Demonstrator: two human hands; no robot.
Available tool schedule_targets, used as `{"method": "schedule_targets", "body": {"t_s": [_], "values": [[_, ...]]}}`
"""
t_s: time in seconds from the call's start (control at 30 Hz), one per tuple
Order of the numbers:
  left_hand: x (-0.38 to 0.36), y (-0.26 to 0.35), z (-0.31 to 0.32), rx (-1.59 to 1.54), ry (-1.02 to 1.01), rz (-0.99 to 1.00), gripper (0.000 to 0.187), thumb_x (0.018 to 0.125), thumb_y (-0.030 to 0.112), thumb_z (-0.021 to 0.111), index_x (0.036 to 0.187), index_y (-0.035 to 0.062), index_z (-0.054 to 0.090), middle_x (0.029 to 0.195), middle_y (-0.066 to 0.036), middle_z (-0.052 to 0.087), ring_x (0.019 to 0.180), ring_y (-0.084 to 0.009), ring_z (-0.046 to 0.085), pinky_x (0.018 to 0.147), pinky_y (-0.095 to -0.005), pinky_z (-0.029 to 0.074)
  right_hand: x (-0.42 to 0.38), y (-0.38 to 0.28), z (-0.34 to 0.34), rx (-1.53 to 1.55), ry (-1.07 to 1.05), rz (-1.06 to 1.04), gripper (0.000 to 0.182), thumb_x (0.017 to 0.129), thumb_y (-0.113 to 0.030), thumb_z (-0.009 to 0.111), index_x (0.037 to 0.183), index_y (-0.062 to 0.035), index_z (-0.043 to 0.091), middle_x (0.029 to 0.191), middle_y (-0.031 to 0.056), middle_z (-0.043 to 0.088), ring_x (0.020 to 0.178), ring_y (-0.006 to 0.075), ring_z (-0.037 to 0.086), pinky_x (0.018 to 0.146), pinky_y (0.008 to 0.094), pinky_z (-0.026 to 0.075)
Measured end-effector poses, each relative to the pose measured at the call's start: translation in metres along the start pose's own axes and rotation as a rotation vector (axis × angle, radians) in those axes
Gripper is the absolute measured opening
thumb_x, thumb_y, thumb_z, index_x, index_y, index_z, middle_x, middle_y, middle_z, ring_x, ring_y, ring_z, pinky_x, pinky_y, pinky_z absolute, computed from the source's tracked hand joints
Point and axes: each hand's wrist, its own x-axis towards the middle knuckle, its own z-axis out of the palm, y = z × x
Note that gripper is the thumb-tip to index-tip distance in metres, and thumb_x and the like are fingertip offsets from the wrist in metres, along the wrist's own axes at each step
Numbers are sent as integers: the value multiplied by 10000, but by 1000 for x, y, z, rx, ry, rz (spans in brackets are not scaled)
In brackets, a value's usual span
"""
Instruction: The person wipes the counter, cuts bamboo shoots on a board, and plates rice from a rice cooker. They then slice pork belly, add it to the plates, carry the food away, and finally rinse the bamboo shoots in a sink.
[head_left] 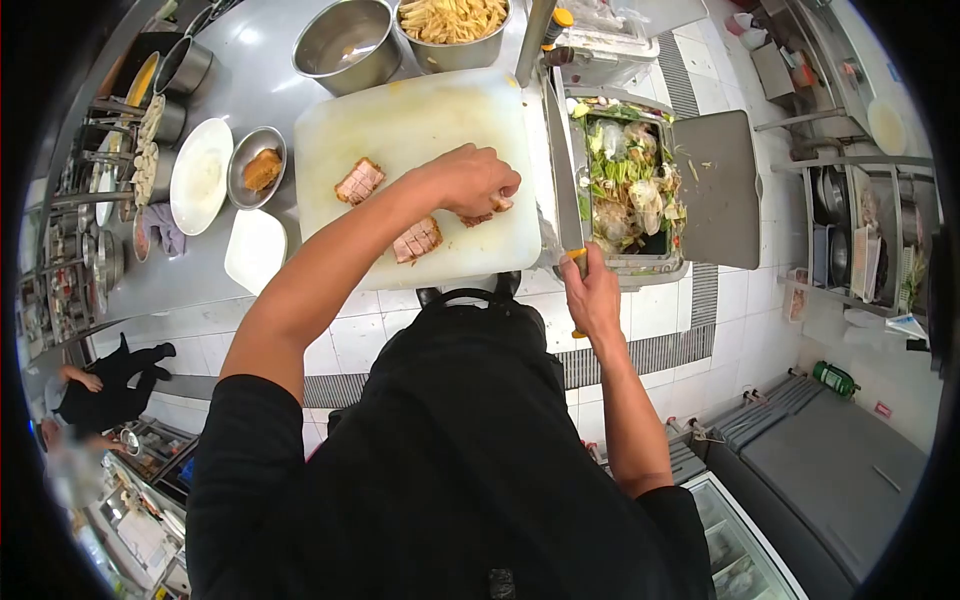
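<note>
On the white cutting board (400,120), my left hand (472,182) reaches across with its fingers closed around a small piece of roast pork belly (502,204). More pork shows just under that hand, partly covered by it. Two sliced blocks of pork belly lie nearby, one block (360,182) farther back and another block (418,241) near the front edge. To the right of the board, my right hand (594,292) grips a large kitchen knife (566,170) by its yellow-ended handle. The blade points away from me, beside the board's right edge.
A bin of vegetable scraps (632,190) stands at the right. Behind the board are a steel bowl (347,50) and a bowl of pale cut strips (455,22). At left sit an oval plate (201,175), a bowl with meat (262,172) and a white dish (256,250). Another person (110,385) is far left.
</note>
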Motion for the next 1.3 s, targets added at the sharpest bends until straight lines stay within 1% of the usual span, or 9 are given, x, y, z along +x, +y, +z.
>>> {"method": "schedule_targets", "body": {"t_s": [0.3,0.4,0.47,0.5,0.57,0.87,1.1,1.2,1.3], "values": [[17,-15,-3,-248,226,19,258,809,161,609,1009,41,718,1062,-141,685,1036,-333,618,923,-416,494,9,0,-1,13,-26,-12,338,959,-319,584,1150,-41,558,775,278,660,776,502,638,686,545,485],[13,-14,-3,-243,-72,-90,264,808,154,612,1020,30,709,1049,-150,687,1016,-337,632,918,-426,496,11,1,-1,5,-27,-17,342,960,-322,583,1152,-41,559,786,279,664,783,502,639,692,546,488],[4,-27,20,-239,413,16,216,807,148,621,962,24,704,953,-163,702,952,-331,653,861,-433,510,14,4,-1,1,-46,-31,345,961,-325,581,1158,-42,560,787,279,664,783,502,639,693,546,489],[2,-30,22,-235,411,15,216,807,148,621,962,24,704,953,-163,702,952,-331,653,861,-433,510,14,4,-1,-3,-60,-41,349,962,-329,580,1163,-44,562,789,280,664,784,502,638,695,546,490],[-7,-23,20,-168,439,-443,164,814,155,638,891,23,696,856,-161,702,863,-323,670,798,-435,519,14,3,1,-4,-52,-61,344,962,-328,578,1157,-44,564,783,277,664,780,502,638,692,548,489],[-28,5,31,-480,448,-544,184,852,178,650,941,33,721,850,-168,719,813,-327,683,773,-401,529,20,-13,11,-153,-167,-128,321,954,-321,573,1114,-43,562,748,274,658,756,496,640,682,561,486],[-37,6,51,-435,559,-515,236,850,170,643,1016,27,732,924,-189,728,854,-365,681,831,-421,530,23,-36,13,-232,-140,-242,300,956,-287,569,1111,-30,550,727,268,657,720,485,644,669,565,495],[-56,15,57,-388,611,-497,202,820,160,663,919,1,738,1017,-179,712,995,-369,647,887,-460,483,16,-51,14,-157,-143,-301,291,955,-267,574,1112,-24,549,715,254,657,701,473,647,647,556,499],[-76,42,51,-77,618,-593,204,787,198,718,898,29,748,984,-130,693,1000,-328,613,863,-452,441,16,-54,29,-211,-193,-354,273,954,-257,581,1087,-21,545,699,244,654,682,464,646,624,553,495]]}}
